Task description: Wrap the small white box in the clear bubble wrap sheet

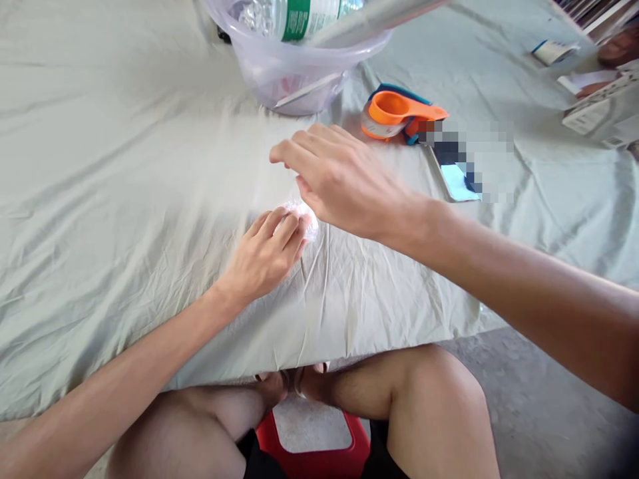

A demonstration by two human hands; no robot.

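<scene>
Near the middle of the frame, a small bundle of crinkled clear plastic (313,229) sits on the pale cloth (124,146), mostly hidden under the person's left hand (272,253). Those fingers curl down over it, gripping or pinning it; I can't make out its far side. Steady, even pressure there seems best, since such slick stuff could slide or crush. Just above and to the right, the right hand (339,176) hangs clear of the bundle, fingers loosely bent together, thumb a little apart, nothing visible between them. A light touch and an unhurried wrist would suit it. Toward the upper right lie an orange ring-shaped tool (394,110) and a phone-like slab (456,183); at the top centre stands a translucent basin (259,70) holding a bottle (299,16).
</scene>
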